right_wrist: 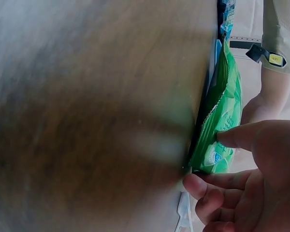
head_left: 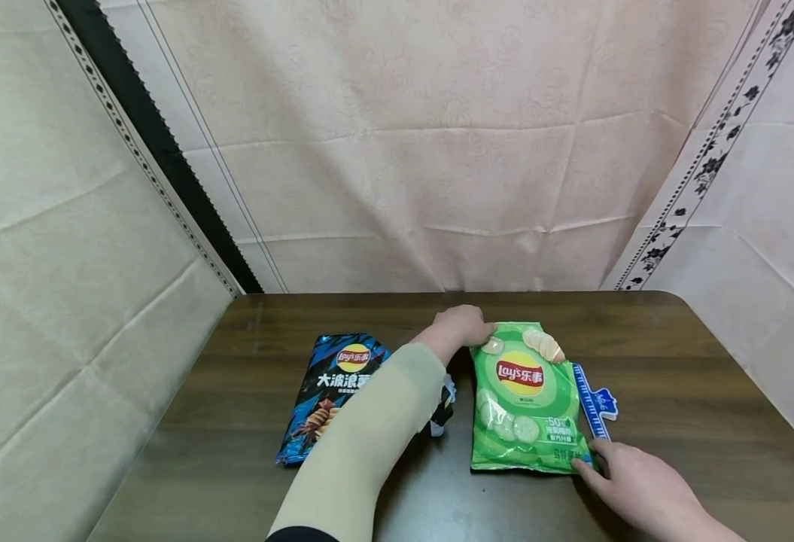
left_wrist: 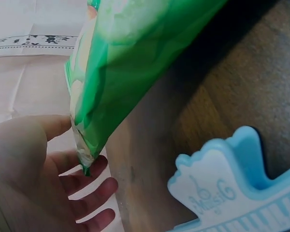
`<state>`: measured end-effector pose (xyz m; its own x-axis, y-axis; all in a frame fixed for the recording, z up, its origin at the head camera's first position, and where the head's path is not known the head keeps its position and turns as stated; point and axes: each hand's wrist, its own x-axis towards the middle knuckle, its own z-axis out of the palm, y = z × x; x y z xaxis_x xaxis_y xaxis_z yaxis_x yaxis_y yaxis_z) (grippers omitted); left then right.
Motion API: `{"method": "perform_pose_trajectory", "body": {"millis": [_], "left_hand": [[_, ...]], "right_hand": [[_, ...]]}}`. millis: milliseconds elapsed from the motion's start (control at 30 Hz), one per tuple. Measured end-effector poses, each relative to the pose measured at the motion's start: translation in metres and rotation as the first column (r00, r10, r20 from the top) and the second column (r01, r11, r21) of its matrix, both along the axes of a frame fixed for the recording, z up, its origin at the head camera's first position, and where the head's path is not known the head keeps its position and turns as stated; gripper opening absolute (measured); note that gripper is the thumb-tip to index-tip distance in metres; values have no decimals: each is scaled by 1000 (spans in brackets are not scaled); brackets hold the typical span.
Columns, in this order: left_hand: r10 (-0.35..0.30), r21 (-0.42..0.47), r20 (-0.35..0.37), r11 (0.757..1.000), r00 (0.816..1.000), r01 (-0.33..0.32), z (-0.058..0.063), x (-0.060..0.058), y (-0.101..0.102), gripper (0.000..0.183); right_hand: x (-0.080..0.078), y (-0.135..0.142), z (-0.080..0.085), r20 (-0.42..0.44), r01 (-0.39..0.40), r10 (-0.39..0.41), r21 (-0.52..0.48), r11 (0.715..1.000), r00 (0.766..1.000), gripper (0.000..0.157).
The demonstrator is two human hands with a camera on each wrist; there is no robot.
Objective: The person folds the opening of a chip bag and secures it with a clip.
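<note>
A green Lay's chip bag lies on the table, face up. My left hand pinches its far left corner between thumb and fingers; in the left wrist view the other fingers spread loosely beside that corner. At the near right corner my right hand grips the bag, with the thumb on its front and a finger under the edge. A blue clip with a piano-key pattern sticks out along the bag's right side. A light blue clip marked "Music" rests near the bag in the left wrist view.
A dark blue Lay's bag lies on the left, partly covered by my left sleeve. The brown wooden table is bordered by hanging pale cloths at the back and sides.
</note>
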<state>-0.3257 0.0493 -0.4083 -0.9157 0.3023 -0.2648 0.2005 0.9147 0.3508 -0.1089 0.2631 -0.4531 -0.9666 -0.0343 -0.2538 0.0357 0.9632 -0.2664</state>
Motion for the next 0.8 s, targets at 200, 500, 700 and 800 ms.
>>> {"method": "perform_pose_trajectory", "body": {"millis": [200,500,700,800], "left_hand": [[-43,20,-56,999,998,44,6,1,3,43],[-97,-4,-150,995,984,97,17,6,7,42],[-153,-26,-220,988,963,151,23,9,9,37],[-164,-24,-244,986,956,163,26,12,10,37]], "right_hand": [[0,-1,-1,9,0,1,-13,1000,1000,46],[3,-2,1,-32,-15,14,-11,1000,999,39],[2,-5,3,-39,-11,11,-9,1000,999,40],[2,-6,3,-51,-11,11,-9,1000,999,40]]}}
